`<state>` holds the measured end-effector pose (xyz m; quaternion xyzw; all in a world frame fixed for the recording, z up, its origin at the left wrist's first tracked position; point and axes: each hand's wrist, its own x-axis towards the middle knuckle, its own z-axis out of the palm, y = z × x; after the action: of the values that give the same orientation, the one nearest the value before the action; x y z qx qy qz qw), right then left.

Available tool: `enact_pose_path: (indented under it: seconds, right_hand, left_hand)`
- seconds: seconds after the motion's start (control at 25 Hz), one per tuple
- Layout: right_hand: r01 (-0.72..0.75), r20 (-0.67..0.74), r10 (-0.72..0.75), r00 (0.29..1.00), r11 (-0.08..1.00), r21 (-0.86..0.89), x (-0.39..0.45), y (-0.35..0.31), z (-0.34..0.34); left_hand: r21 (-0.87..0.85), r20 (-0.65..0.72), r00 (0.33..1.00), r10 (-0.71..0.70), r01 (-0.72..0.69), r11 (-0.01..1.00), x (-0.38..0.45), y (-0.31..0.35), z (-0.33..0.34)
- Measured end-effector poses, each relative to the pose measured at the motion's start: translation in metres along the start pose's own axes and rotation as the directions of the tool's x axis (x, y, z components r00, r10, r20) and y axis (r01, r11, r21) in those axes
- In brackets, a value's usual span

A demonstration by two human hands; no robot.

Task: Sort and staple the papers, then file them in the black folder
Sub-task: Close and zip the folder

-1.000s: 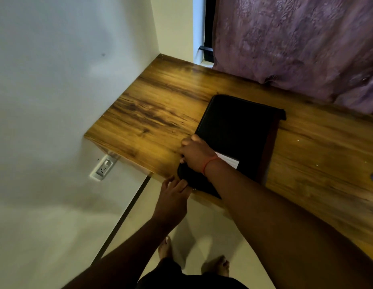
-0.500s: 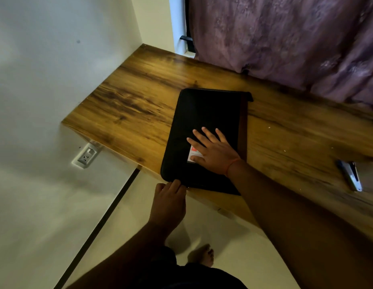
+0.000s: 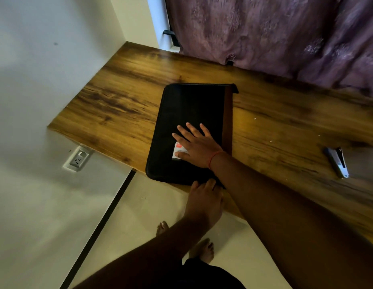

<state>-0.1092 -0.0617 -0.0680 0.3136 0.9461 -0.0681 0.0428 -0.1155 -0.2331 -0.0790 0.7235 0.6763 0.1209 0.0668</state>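
My right hand (image 3: 197, 146) lies flat, fingers spread, pressing the closed black folder (image 3: 189, 113) steady at the table's (image 3: 119, 105) near edge; my left hand (image 3: 204, 197) grips its overhanging edge.

The black folder (image 3: 187, 113) lies shut on the wooden desk (image 3: 123, 101), with its near edge sticking out past the desk's edge. The right hand (image 3: 199, 146) lies flat on top of it with fingers spread, partly covering a white and red label (image 3: 177, 150). The left hand (image 3: 204, 199) touches the folder's near edge. A stapler (image 3: 337, 162) lies on the desk, well off to the right. A purple curtain (image 3: 275, 32) hangs behind.
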Motion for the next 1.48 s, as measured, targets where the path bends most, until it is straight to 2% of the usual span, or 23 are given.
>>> enact_pose_path:
  seconds: [0.16, 0.24, 0.32, 0.36, 0.44, 0.52, 0.64, 0.76, 0.88, 1.08, 1.24, 1.36, 1.4, 1.48]
  right_hand:
    - [0.006, 0.071, -0.010, 0.997, 0.998, 0.061, 0.003, 0.002, -0.003]
    - [0.006, 0.102, -0.034, 0.994, 0.966, 0.259, 0.005, 0.009, -0.016]
    - [-0.040, 0.076, 0.009, 0.997, 0.903, 0.427, 0.003, 0.027, -0.026]
    - [-0.078, 0.044, 0.066, 0.997, 0.912, 0.403, -0.002, 0.038, -0.026]
    - [-0.161, -0.065, 0.178, 0.982, 0.964, 0.211, -0.019, 0.055, -0.015]
    - [-0.222, -0.140, 0.236, 0.962, 0.969, 0.104, -0.035, 0.058, -0.002]
    - [-0.300, -0.141, 0.310, 0.940, 0.950, 0.085, -0.036, 0.045, 0.004]
    - [-0.378, -0.137, 0.388, 0.912, 0.921, 0.090, -0.038, 0.030, 0.008]
    - [-0.420, -0.128, 0.436, 0.891, 0.898, 0.133, -0.044, 0.009, 0.012]
    - [-0.459, -0.048, 0.471, 0.881, 0.874, 0.159, -0.039, -0.031, 0.009]
    - [-0.482, -0.021, 0.490, 0.871, 0.863, 0.155, -0.026, -0.076, 0.002]
    - [-0.496, 0.095, 0.488, 0.867, 0.863, 0.097, -0.004, -0.090, -0.017]
    - [-0.502, 0.070, 0.497, 0.865, 0.860, 0.090, 0.000, -0.084, -0.024]
    - [-0.550, -0.019, 0.556, 0.831, 0.827, 0.117, 0.007, -0.061, -0.032]
  left_hand:
    - [-0.068, -0.018, 1.000, -0.001, 0.000, 0.998, -0.002, 0.002, -0.003]
    - [-0.118, -0.011, 1.000, 0.029, -0.030, 0.993, -0.003, -0.004, -0.009]
    - [-0.182, -0.015, 1.000, 0.026, -0.028, 0.983, -0.008, -0.014, -0.014]
    - [-0.213, -0.020, 1.000, 0.005, -0.009, 0.977, -0.011, -0.020, -0.015]
    - [-0.275, -0.019, 0.998, -0.061, 0.053, 0.960, -0.017, -0.029, -0.017]
    - [-0.327, -0.008, 0.992, -0.127, 0.117, 0.938, -0.021, -0.035, -0.015]
    - [-0.376, -0.021, 0.961, -0.275, 0.247, 0.893, -0.017, -0.049, -0.018]
    - [-0.421, -0.051, 0.900, -0.432, 0.373, 0.827, -0.003, -0.083, -0.029]
    - [-0.383, -0.068, 0.863, -0.501, 0.441, 0.811, 0.022, -0.128, -0.043]
    - [-0.291, 0.040, 0.896, -0.442, 0.434, 0.853, 0.075, -0.189, -0.061]
    - [-0.198, 0.154, 0.937, -0.314, 0.340, 0.919, 0.131, -0.233, -0.074]
    - [-0.079, 0.280, 0.940, -0.198, 0.228, 0.970, 0.179, -0.261, -0.085]
    - [-0.046, 0.280, 0.942, -0.184, 0.205, 0.978, 0.188, -0.260, -0.088]
    - [-0.082, 0.177, 0.976, -0.126, 0.142, 0.986, 0.189, -0.249, -0.096]
